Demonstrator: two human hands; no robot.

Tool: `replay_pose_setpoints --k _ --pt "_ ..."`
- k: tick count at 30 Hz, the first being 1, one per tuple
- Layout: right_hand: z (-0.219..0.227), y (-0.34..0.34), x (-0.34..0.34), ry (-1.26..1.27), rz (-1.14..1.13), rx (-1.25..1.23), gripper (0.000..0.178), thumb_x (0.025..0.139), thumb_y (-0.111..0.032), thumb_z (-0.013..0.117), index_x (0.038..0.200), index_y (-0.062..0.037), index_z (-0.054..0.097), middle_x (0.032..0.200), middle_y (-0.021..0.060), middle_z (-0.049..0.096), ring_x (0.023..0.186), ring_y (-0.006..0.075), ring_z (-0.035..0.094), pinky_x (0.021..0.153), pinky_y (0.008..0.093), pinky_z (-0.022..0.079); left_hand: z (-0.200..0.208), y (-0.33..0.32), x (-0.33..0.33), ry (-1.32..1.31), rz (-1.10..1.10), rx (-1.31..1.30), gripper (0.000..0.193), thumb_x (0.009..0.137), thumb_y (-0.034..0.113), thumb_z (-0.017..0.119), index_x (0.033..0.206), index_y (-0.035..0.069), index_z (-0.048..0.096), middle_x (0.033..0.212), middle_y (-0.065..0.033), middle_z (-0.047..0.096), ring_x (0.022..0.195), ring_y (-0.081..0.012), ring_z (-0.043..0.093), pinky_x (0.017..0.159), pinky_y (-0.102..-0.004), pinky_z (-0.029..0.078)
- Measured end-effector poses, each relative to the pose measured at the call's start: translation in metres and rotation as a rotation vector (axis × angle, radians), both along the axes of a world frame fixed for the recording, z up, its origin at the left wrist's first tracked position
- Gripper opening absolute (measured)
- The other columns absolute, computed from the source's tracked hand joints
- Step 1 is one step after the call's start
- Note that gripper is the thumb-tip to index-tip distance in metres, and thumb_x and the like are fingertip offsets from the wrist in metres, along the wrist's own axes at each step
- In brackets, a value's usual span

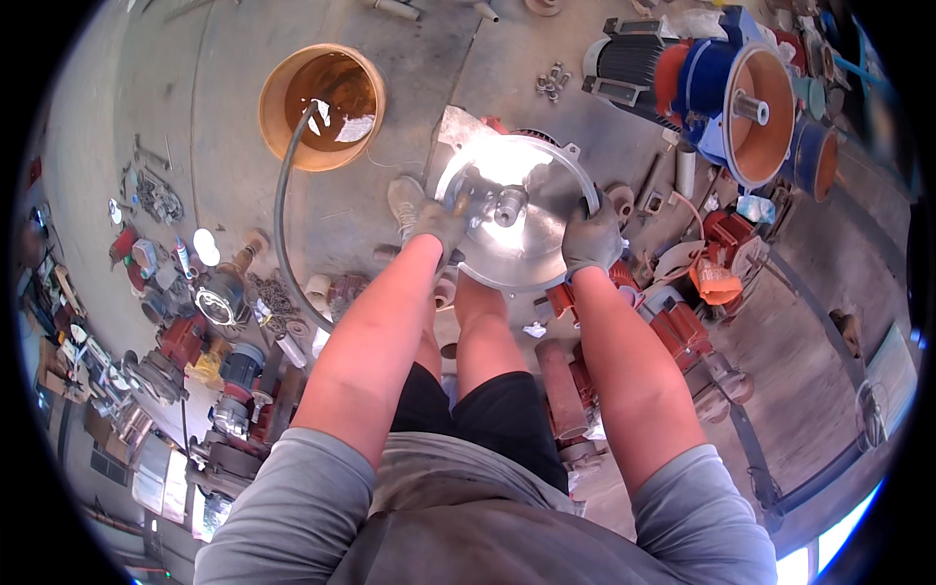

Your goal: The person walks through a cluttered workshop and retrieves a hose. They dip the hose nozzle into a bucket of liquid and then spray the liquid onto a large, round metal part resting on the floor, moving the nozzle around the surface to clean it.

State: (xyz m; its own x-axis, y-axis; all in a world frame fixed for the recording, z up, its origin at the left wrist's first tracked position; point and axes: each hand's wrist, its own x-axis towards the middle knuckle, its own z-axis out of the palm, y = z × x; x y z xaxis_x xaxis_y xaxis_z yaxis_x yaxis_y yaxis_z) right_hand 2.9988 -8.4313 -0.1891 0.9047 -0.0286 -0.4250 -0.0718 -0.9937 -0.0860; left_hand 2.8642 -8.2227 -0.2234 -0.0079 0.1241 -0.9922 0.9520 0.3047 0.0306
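Observation:
A large, shiny round metal flange (541,249) with a short shaft (510,206) in its centre faces up in front of me. My left hand (444,222), in a dark work glove, is closed on its left rim. Opposite it, my right hand (595,234), gloved too, grips the right rim with the fingers bent over the edge. Glare washes out part of the flange's inner face. Behind its far edge show a dark ribbed part and a bit of red; how they join the flange is hidden.
A bucket (273,112) of brown liquid stands far left, with a dark hose (282,210) running out of it. Several nuts or bolts (553,82) lie beyond the flange. A blue and black motor unit (704,93) sits far right. Machine parts crowd both sides.

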Motion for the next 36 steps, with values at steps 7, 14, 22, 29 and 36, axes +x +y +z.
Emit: replay_pose_setpoints --k 7,14,22,29,36 --pt "0.006 0.017 -0.004 0.023 0.004 -0.029 0.046 0.093 -0.029 0.069 0.136 -0.0108 0.067 0.126 0.0191 0.074 0.113 0.0408 0.071 0.098 0.0509 0.055 -0.003 0.013 -0.012 -0.033 -0.069 0.012 0.075 0.103 0.053 0.066 0.139 -0.01 0.049 0.091 -0.022 0.073 0.057 -0.0269 0.07 0.049 -0.0419 0.054" --pt "0.007 0.021 -0.011 -0.001 -0.012 -0.026 0.039 0.095 -0.029 0.066 0.13 -0.0131 0.07 0.122 0.0188 0.075 0.112 0.041 0.072 0.097 0.0505 0.055 0.021 0.014 -0.012 -0.063 -0.032 0.095 0.077 0.103 0.056 0.065 0.141 -0.009 0.05 0.091 -0.0199 0.073 0.059 -0.0251 0.069 0.05 -0.0407 0.052" --pt "0.003 0.011 -0.012 -0.045 -0.029 0.029 0.041 0.093 -0.03 0.071 0.133 -0.0171 0.071 0.122 0.0161 0.076 0.113 0.0384 0.072 0.098 0.0478 0.056 0.011 0.01 -0.01 0.011 0.023 0.014 0.087 0.101 0.066 0.062 0.144 -0.006 0.042 0.089 -0.0175 0.071 0.052 -0.0228 0.066 0.042 -0.0354 0.052" --pt "-0.001 0.001 -0.017 -0.06 0.01 -0.034 0.042 0.093 -0.03 0.071 0.132 -0.0168 0.071 0.123 0.0156 0.075 0.112 0.0393 0.072 0.097 0.0493 0.055 0.015 0.006 -0.004 0.088 -0.016 0.022 0.081 0.102 0.059 0.063 0.145 -0.007 0.044 0.1 -0.0219 0.074 0.062 -0.026 0.072 0.052 -0.0407 0.056" --pt "0.001 0.013 -0.02 -0.049 -0.011 0.009 0.036 0.094 -0.03 0.07 0.127 -0.0152 0.071 0.119 0.0172 0.074 0.109 0.0408 0.072 0.095 0.0514 0.055 0.005 0.014 -0.012 0.062 0.009 0.001 0.085 0.099 0.063 0.066 0.148 -0.002 0.046 0.097 -0.0182 0.074 0.054 -0.0241 0.069 0.045 -0.0379 0.054"
